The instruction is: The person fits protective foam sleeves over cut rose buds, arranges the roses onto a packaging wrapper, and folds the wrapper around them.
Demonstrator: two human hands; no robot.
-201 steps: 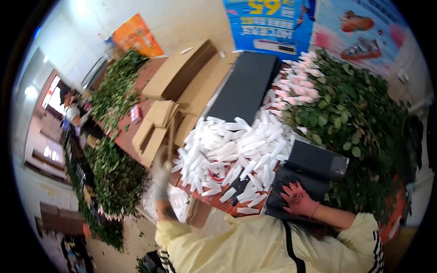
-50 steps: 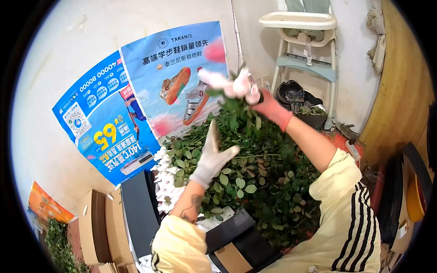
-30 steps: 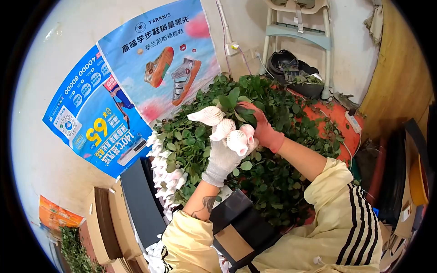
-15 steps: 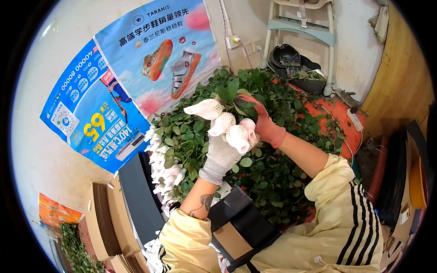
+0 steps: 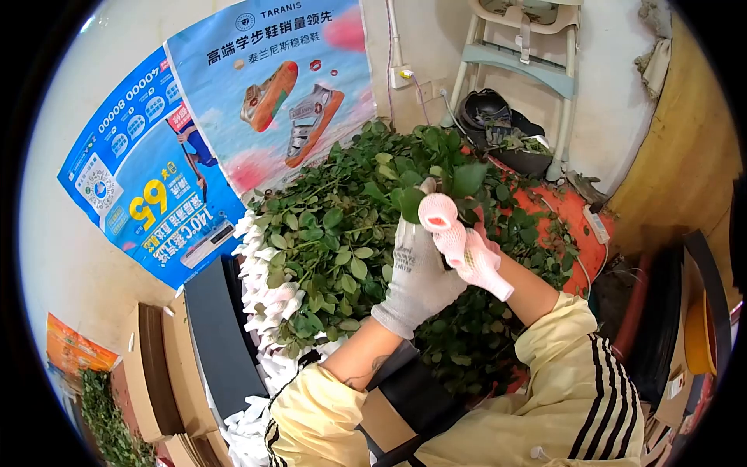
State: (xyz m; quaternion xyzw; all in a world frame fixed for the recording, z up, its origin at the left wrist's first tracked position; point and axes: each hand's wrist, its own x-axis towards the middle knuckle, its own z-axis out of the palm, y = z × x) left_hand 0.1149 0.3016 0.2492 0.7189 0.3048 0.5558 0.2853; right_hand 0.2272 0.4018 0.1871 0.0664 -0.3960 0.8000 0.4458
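Observation:
My left hand (image 5: 420, 272), in a grey-white knit glove, is closed around a small bunch of roses, with green leaves (image 5: 436, 187) rising above the fingers. The rose heads (image 5: 450, 229) wear pale pink foam mesh sleeves; one faces me and others hang tilted to the lower right. Behind them is my right hand (image 5: 482, 226), in a pinkish-red glove, close to the bunch. Its fingers are mostly hidden by the sleeved heads. Just beyond both hands lies a large heap of leafy rose stems (image 5: 334, 241).
White-sleeved rose heads (image 5: 264, 288) line the heap's left side. A black box-like stand (image 5: 412, 393) is near my lap. Cardboard (image 5: 148, 366) leans at left. At the back right are a high chair (image 5: 517, 66), a dark bowl (image 5: 521, 159) and a power strip (image 5: 597, 226) on red covering.
The bunch has turned: its sleeved heads moved from pointing left to the right side. My left hand moved right and rotated; my right hand slid behind the heads.

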